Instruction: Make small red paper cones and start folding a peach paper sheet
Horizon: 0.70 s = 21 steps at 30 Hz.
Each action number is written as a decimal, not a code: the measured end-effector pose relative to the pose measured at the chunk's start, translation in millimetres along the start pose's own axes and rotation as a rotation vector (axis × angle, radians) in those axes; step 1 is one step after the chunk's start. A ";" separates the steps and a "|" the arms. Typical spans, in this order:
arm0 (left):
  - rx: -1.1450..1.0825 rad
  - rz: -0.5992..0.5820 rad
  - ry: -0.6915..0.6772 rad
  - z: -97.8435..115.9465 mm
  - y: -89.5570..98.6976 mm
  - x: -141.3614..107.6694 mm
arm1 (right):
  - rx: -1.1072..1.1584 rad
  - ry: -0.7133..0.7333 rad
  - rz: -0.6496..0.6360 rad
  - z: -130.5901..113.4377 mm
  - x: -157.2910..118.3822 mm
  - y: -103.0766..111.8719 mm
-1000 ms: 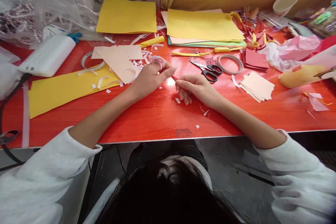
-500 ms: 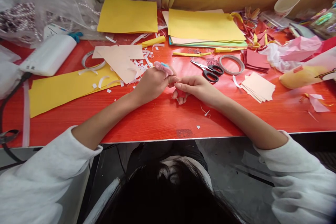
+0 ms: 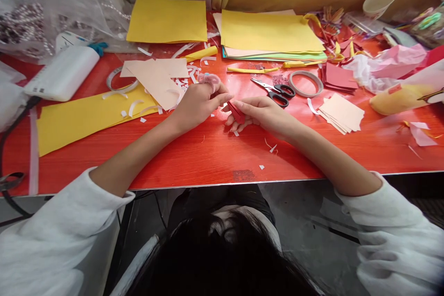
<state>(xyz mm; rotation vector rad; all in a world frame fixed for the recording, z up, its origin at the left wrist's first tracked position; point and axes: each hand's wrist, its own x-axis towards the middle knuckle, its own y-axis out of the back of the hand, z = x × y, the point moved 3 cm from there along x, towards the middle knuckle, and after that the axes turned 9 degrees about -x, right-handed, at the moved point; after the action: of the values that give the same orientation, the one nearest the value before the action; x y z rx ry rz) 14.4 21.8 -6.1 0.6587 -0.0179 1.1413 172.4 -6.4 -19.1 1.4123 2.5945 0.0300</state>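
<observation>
Pinching red paper (image 3: 237, 114) in right hand (image 3: 266, 112); left hand (image 3: 196, 105) at its tip, hold unclear. Hard tug might tear it.

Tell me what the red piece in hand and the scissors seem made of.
The red piece looks like paper or thin card, matte: flat faces, little shine. The scissors seem to have metal blades, silvery and bright, and handles probably of smooth black plastic, given their rounded loops.
</observation>
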 end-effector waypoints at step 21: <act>0.011 -0.023 0.050 -0.5 -0.3 0.3 | 0.014 -0.002 0.006 6.2 6.4 -0.9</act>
<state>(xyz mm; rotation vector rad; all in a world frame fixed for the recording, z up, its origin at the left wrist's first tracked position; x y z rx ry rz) 14.6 22.2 -6.5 0.6385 0.0385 1.1359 169.4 -2.1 -26.3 1.4242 2.5939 0.0108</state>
